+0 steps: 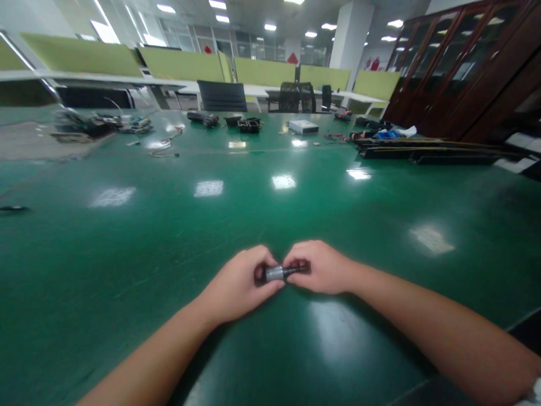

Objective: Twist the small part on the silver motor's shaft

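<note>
The left hand (pixel 240 282) grips the nine o'clock end of a small silver-and-black cylinder (pixel 275 273), and the right hand (pixel 325 268) pinches its thin, dark three o'clock end. The cylinder is towards the six o'clock side of the green table (pixel 169 237); whether it touches the surface I cannot tell. Well apart from it lie a cable (pixel 168 155) at ten o'clock, a pale box (pixel 303 127) at twelve and black strips (pixel 391 153) at two.

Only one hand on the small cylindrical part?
No, the left hand holds the thicker end of the cylindrical part, and the right hand grips its narrow dark end.
</note>
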`<control>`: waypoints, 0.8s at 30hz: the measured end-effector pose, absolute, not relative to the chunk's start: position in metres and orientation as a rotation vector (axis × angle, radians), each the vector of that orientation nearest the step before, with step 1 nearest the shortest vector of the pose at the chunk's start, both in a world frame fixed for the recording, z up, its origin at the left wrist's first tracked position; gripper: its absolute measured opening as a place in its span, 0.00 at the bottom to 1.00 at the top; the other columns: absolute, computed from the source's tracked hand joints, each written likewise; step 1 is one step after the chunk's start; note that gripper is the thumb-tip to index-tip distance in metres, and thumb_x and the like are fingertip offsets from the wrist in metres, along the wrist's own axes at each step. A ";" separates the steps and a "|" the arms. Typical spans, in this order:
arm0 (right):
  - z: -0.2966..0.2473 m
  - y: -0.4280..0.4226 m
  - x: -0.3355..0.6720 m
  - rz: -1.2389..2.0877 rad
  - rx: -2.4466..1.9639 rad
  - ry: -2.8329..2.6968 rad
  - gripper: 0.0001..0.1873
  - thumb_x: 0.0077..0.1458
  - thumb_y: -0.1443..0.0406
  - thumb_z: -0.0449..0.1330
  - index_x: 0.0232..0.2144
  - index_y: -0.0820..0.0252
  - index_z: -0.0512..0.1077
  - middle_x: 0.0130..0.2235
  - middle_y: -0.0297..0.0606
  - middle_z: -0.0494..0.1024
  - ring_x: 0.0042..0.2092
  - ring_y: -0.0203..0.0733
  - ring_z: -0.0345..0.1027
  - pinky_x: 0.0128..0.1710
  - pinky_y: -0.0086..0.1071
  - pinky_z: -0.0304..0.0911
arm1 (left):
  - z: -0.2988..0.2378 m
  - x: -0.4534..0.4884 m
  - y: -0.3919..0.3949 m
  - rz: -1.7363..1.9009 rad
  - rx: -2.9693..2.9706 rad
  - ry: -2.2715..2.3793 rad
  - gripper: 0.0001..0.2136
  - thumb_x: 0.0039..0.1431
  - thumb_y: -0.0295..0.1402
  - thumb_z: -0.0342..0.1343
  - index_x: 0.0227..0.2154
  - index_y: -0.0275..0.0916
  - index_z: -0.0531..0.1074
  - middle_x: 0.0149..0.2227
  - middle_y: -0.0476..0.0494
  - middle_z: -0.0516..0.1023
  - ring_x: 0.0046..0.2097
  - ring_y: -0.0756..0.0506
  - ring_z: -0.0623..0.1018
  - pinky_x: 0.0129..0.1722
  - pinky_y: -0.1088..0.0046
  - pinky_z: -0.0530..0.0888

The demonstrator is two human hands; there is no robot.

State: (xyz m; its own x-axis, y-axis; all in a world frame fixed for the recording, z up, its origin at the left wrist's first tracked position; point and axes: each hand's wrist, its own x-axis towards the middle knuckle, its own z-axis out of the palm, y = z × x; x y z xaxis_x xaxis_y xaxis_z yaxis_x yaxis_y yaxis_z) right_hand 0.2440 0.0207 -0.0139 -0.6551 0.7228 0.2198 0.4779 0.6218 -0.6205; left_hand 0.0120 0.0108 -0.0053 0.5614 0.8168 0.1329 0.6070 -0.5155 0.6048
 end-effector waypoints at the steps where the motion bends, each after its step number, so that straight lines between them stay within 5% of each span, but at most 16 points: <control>1: -0.013 0.020 0.244 0.717 -0.947 -2.400 0.08 0.53 0.68 0.65 0.37 0.60 0.77 0.34 0.34 0.77 0.34 0.35 0.68 0.36 0.28 0.61 | -0.004 0.012 0.009 0.554 2.300 1.141 0.07 0.56 0.36 0.62 0.34 0.40 0.71 0.30 0.49 0.73 0.31 0.47 0.72 0.30 0.73 0.66; 24: -0.011 0.016 0.248 0.679 -0.928 -2.418 0.06 0.54 0.68 0.65 0.37 0.61 0.78 0.33 0.34 0.76 0.33 0.35 0.67 0.35 0.28 0.60 | -0.005 0.013 0.006 0.538 2.275 1.163 0.09 0.56 0.37 0.63 0.34 0.39 0.71 0.29 0.50 0.72 0.30 0.47 0.72 0.30 0.73 0.65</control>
State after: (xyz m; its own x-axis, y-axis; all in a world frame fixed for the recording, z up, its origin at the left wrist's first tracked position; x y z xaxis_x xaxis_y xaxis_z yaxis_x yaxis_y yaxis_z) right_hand 0.2476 0.0157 -0.0114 -0.6664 0.7067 0.2378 0.4797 0.6505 -0.5888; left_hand 0.0135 0.0063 -0.0048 0.5513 0.8272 0.1090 0.6185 -0.4929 0.6120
